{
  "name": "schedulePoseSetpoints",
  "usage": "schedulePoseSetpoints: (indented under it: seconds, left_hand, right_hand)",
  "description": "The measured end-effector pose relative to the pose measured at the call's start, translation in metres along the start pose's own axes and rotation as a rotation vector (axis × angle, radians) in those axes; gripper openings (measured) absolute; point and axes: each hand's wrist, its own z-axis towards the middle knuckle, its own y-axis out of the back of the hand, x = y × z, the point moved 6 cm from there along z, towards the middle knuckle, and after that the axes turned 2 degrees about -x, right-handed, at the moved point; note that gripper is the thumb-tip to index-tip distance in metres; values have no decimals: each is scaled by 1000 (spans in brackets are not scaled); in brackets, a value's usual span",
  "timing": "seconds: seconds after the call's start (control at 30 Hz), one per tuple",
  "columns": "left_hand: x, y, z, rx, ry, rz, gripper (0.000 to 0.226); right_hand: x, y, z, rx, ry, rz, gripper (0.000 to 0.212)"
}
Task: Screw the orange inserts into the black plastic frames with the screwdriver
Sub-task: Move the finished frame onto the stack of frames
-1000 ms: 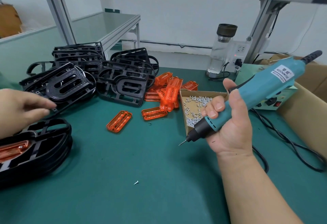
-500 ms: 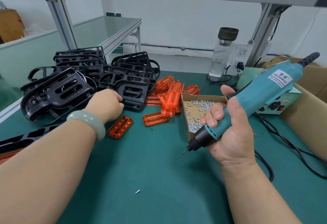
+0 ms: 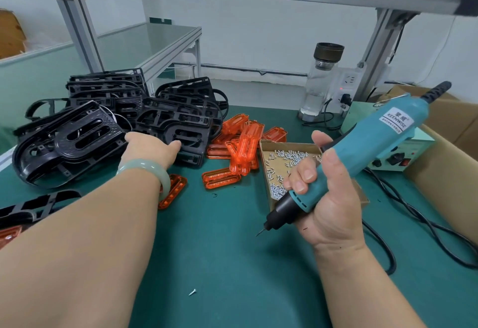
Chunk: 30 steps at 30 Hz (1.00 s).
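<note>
Head: left hand (image 3: pixel 148 147) outstretched on black frames (image 3: pixel 178 123), grip unclear; right hand (image 3: pixel 328 198) clasps screwdriver (image 3: pixel 362 146).

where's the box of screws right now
In the head view the screw box sits right of centre on the green mat, partly behind the right hand gripping the screwdriver, with the pile of orange inserts just to its left.

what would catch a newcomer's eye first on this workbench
Most striking is the teal electric screwdriver, gripped in the right hand at the right, with its tip slanting down over the green mat. Next comes the bright pile of orange inserts at mid-table, beside an open box of small screws. At the left sits a heap of black frames, which the left hand touches.
</note>
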Motion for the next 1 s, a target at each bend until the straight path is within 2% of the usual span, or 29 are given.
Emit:
schedulePoseSetpoints:
  seconds: [0.1,0.27,0.33,0.4,0.47,0.5,0.6,0.7,0.83,1.0]
  left_hand:
    - [1,0,2,9,29,-71,61]
    - [4,10,1,-54,76,-279,60]
    - [-1,17,-4,-44,37,-365,46]
    - [-11,26,-6,-38,-58,-381,12]
    - [-24,31,-12,-10,-199,-342,29]
    - [-31,35,-16,-9,-278,-326,29]
    - [-46,46,-39,26,-498,-266,25]
    - [-54,47,-65,87,-676,-94,15]
    - [-53,39,-99,216,-873,146,24]
    - [-43,19,-131,441,-1028,277,30]
  right_hand:
    - [0,2,1,-11,1,2,24]
    - [2,4,1,-5,1,5,24]
    - [3,3,2,4,-1,9,24]
    - [4,1,2,25,-6,20,27]
    - [6,-1,2,49,-13,41,43]
    - [7,-1,2,54,-15,39,45]
    - [11,-2,3,76,-12,55,46]
    - [16,-2,3,86,-6,76,44]
    - [23,-1,3,91,-5,102,49]
    - [28,-2,2,97,5,104,54]
